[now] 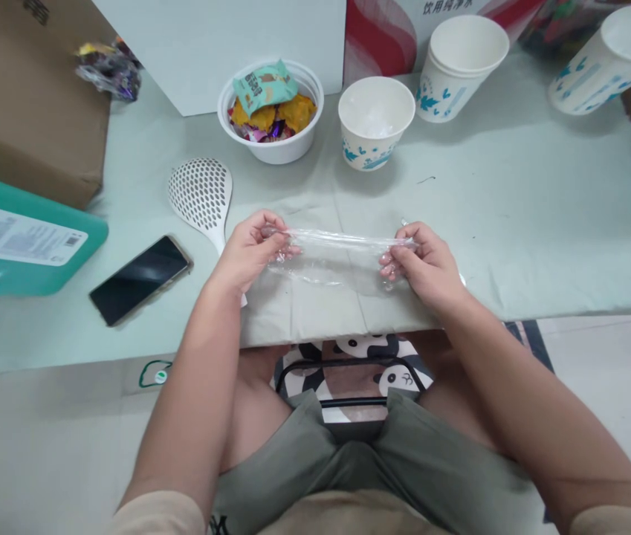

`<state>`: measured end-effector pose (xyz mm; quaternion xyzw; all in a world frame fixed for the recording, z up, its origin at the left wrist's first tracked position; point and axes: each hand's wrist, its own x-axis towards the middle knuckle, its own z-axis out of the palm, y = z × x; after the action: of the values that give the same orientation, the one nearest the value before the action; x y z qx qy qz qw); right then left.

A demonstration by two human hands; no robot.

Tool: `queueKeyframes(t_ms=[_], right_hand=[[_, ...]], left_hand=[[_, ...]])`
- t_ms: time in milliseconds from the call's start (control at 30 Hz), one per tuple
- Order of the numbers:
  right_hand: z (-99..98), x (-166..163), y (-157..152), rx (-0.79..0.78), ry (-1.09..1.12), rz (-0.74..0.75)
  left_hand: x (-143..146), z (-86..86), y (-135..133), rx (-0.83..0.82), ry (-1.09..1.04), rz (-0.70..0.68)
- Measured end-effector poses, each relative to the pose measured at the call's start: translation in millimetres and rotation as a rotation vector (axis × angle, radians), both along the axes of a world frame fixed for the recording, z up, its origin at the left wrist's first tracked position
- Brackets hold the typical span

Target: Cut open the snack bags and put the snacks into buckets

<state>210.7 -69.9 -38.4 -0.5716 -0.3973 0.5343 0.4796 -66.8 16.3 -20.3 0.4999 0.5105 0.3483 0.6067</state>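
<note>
A clear plastic bag (333,256) is stretched flat between both hands just above the near edge of the pale green table (516,223). My left hand (248,253) pinches the bag's left end with its fingertips. My right hand (424,264) pinches the right end the same way. The bag looks empty and see-through. A white slotted spoon (202,195) lies just left of my left hand, its handle running under that hand.
A white bowl (270,111) of wrapped snacks and a paper cup (375,122) stand behind the hands. More paper cups (460,67) stand at the back right. A dark phone (140,279), a teal box (14,238) and a cardboard box (25,96) sit on the left.
</note>
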Motion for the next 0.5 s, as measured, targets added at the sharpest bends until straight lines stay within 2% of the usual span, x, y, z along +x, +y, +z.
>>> queueKeyframes(t_ms=[100,200,367,500], right_hand=[[-3.9,0.2,0.5,-0.002,0.028,-0.030],[-5.2,1.2,1.3,0.003,0.051,-0.072],[-5.7,3.4,1.9,0.051,0.112,-0.058],[-7.4,2.2,2.0,0.054,0.009,-0.100]], left_hand=[[1.4,1.7,-0.7,-0.046,0.006,-0.031],[2.4,2.3,-0.7,-0.010,-0.013,-0.011],[2.7,2.3,-0.7,0.020,-0.096,0.027],[1.6,-1.6,0.6,0.082,-0.055,0.029]])
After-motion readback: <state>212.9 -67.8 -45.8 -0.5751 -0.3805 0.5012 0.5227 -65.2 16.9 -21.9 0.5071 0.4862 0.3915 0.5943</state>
